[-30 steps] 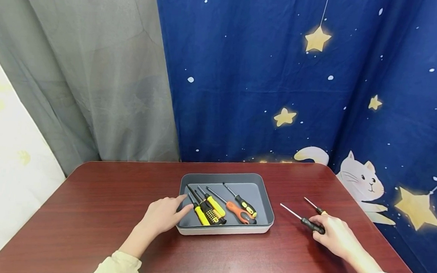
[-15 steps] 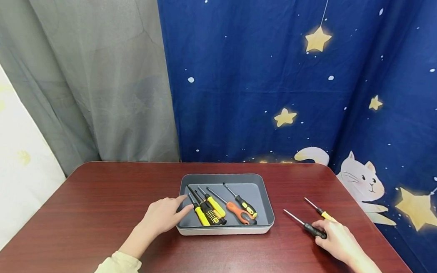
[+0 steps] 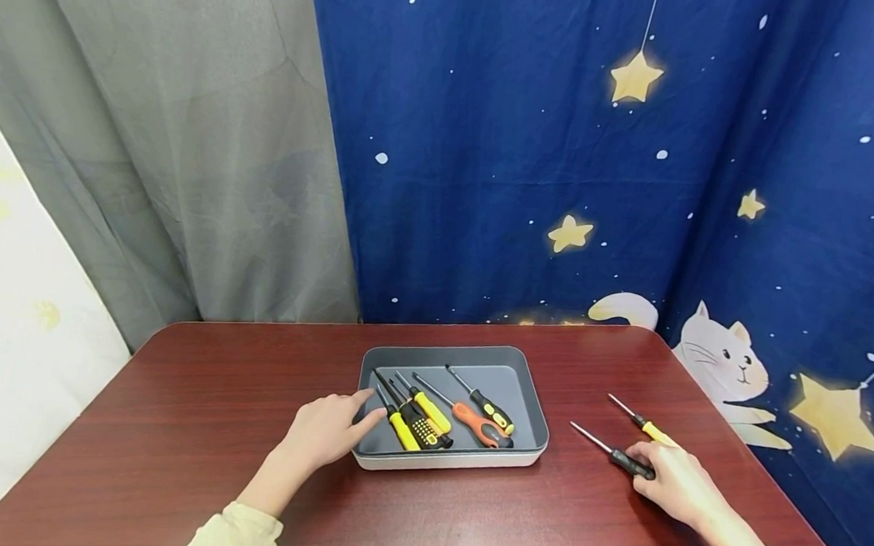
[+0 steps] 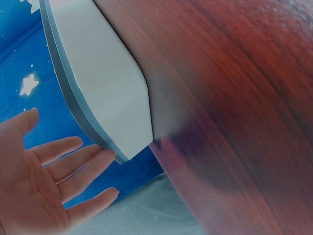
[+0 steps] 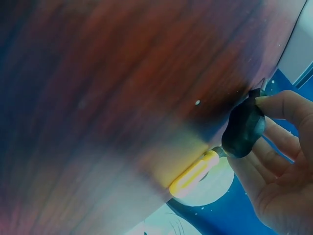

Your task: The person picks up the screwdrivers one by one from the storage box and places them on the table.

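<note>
My left hand [image 3: 327,429] is at the left side of a grey tray [image 3: 450,455], fingers loosely extended and fingertips at its rim. In the left wrist view the spread fingers [image 4: 80,174] meet the tray's edge. Inside the tray lie several screwdrivers, among them an orange-handled one [image 3: 478,426] and a black-and-yellow one [image 3: 492,412]. To the right of the tray, my right hand [image 3: 675,481] pinches the handle of a black screwdriver [image 5: 243,127] between thumb and fingers, its shaft pointing back and left. A yellow-handled screwdriver [image 3: 656,432] lies on the table just beyond that hand.
The tray stands near the middle of a dark red wooden table [image 3: 250,378]. A grey curtain [image 3: 212,142] and a blue starry curtain [image 3: 487,184] hang behind the table's far edge.
My right hand has shifted slightly right and toward me with the black screwdriver, baring more of the yellow handle. The left hand and the tray look unmoved.
</note>
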A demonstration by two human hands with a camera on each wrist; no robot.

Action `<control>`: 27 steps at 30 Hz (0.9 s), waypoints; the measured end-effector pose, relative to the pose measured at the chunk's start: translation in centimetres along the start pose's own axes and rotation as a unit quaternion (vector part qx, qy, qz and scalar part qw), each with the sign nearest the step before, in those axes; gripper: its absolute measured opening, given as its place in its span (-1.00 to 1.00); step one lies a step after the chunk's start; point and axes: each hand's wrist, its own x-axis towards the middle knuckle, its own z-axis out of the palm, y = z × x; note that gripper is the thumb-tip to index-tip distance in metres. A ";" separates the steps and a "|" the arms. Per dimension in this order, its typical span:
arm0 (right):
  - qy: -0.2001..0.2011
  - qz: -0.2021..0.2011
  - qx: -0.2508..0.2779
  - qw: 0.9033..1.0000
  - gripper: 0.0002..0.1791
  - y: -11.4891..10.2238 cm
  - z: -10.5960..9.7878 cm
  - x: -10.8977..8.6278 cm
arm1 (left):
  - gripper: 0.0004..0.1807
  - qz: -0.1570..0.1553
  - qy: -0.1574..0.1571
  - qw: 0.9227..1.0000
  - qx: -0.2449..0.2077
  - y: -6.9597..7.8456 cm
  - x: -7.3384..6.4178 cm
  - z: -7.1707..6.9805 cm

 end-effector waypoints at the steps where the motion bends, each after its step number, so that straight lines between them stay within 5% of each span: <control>1: 0.002 -0.001 0.000 1.000 -0.73 0.0 0.0 0.0 | -0.46 0.000 0.000 1.000 0.000 0.0 0.0 0.0; 27: -0.001 -0.011 -0.002 1.000 -0.71 0.0 0.0 0.3 | -0.45 0.004 -0.003 1.000 -0.001 -0.1 0.1 0.1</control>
